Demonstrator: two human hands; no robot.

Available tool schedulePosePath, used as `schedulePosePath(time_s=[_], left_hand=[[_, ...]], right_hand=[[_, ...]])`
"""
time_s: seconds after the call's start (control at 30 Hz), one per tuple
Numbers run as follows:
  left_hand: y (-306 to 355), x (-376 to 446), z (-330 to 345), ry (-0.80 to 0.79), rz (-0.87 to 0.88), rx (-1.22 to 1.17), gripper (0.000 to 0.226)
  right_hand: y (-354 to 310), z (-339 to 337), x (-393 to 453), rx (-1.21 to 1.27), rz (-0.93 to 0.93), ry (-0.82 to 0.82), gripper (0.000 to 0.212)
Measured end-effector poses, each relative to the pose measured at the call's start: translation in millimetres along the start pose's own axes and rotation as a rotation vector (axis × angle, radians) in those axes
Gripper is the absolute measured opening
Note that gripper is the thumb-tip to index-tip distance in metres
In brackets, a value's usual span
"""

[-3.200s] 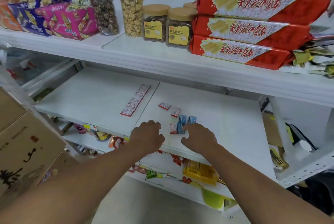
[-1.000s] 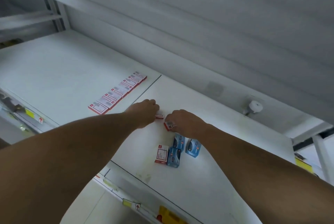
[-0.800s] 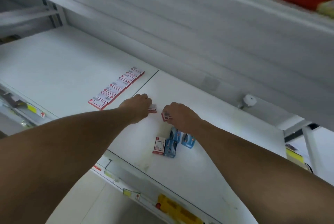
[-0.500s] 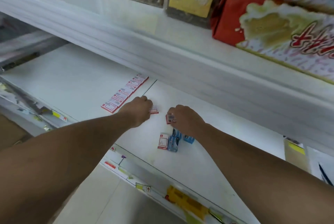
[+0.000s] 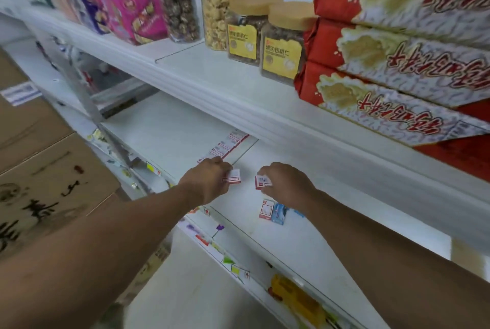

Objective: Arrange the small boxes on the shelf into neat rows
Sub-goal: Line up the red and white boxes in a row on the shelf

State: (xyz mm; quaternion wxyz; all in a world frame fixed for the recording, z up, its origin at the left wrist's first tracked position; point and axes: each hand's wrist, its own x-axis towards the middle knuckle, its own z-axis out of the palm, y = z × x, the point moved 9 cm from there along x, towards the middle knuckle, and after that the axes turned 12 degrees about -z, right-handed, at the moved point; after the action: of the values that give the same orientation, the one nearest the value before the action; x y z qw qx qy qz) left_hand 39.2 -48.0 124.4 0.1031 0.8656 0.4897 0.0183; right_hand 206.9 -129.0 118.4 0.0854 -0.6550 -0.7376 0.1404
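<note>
Small boxes are partly sorted: a neat row of red-and-white boxes (image 5: 225, 147) lies along the seam of the middle shelf (image 5: 169, 127), running back under the upper shelf. Each hand pinches one more, the left hand (image 5: 205, 181) a red-and-white box (image 5: 233, 177) near that row's front end, the right hand (image 5: 285, 182) another red-and-white box (image 5: 261, 182). By my reckoning much is left, since a loose cluster of red and blue boxes (image 5: 273, 212) sits near the shelf's front edge.
</note>
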Motion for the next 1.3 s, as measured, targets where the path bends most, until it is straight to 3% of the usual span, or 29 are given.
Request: schedulePosePath(time_s=[0.2,0.5,0.63,0.77,0.9,1.1,1.3], left_hand=[[-33.8,-44.2,-15.0,-0.012,-0.061,0.039,0.039],[-87.2,-90.4,-36.3,0.015,-0.076,0.029,0.037],[-129.0,-115.5,-38.1,-0.031,-0.136,-0.005,0.041],[-167.4,-142.7,-35.5,-0.02,-0.1,-0.008,0.031],[-201.8,-163.9,-32.4,-0.006,-0.09,0.02,0.037],[-222.0,-169.5,-30.9,-0.026,-0.098,0.035,0.017],[-216.7,-140.1,-29.0,-0.033,-0.097,0.004,0.022]], right_hand=[[-42.7,2.4,3.5,-0.045,-0.066,0.026,0.036],[-102.0,13.7,8.5,-0.068,-0.053,0.062,0.04],[-140.5,37.1,8.6,-0.048,-0.059,0.026,0.045],[-173.6,61.1,9.2,-0.048,-0.05,0.002,0.045],[-201.5,78.4,10.9,-0.069,-0.039,-0.007,0.045],[-210.7,85.0,18.2,-0.063,-0.005,-0.012,0.045],[-192.2,79.2,41.3,-0.05,-0.004,0.017,0.048]])
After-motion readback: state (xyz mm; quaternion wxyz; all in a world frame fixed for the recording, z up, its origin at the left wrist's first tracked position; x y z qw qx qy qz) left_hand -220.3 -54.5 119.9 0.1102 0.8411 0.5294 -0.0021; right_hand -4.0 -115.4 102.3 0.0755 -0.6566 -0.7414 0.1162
